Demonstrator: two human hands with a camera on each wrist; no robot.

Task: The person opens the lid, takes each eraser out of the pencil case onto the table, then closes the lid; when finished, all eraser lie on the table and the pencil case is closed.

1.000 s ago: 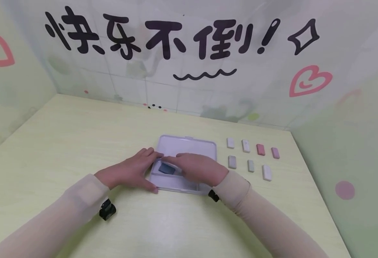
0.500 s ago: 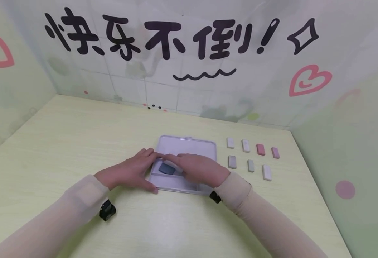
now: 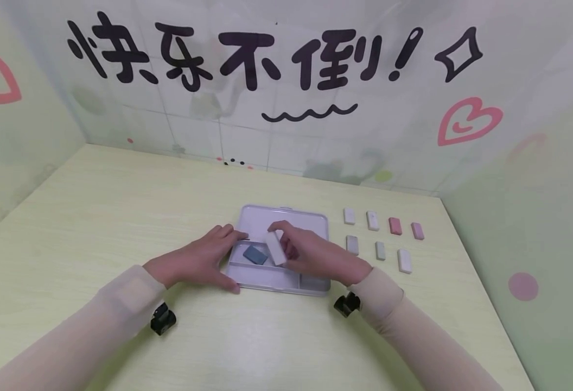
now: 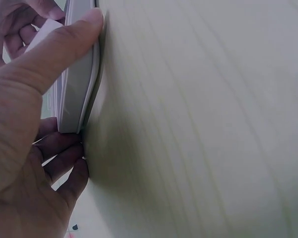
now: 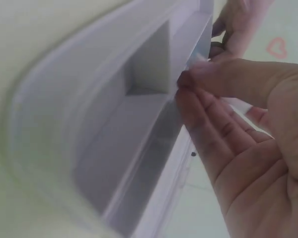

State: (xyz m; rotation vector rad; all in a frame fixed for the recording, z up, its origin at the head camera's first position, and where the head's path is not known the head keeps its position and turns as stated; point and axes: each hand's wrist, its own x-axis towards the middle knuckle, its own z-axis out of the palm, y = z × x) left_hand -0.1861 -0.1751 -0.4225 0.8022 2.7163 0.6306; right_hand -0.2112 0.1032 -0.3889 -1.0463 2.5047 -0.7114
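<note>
- The left hand [image 3: 196, 262] is resting on the table [image 3: 96, 217] against the left edge of the clear plastic box [image 3: 286, 217], fingers straight and spread, thumb lying along the box's near left corner; it is gripping nothing.
- In the left wrist view the thumb is pressing flat on the side wall of the box [image 4: 77, 84], and the rest of the box is being cut off by the frame edge.
- The box is lying open and flat, divided into compartments; a dark blue block [image 3: 255, 254] is lying in the left compartment, just beside the left hand's fingertips.
- The right hand [image 3: 316, 255] is hovering over the middle of the box, fingers curled and pinching a white block [image 3: 275, 247], which is standing tilted just right of the blue block.
- The right wrist view is showing bare compartments of the box [image 5: 114, 148], blurred; the white block is hardly showing there behind the fingers [image 5: 213, 129].
- The right hand is covering the box's right compartments, so I cannot tell what is lying in them.
- Right of the box, seven small blocks [image 3: 376, 239] are lying on the table in two rows, white, grey and pink, apart from one another.
</note>
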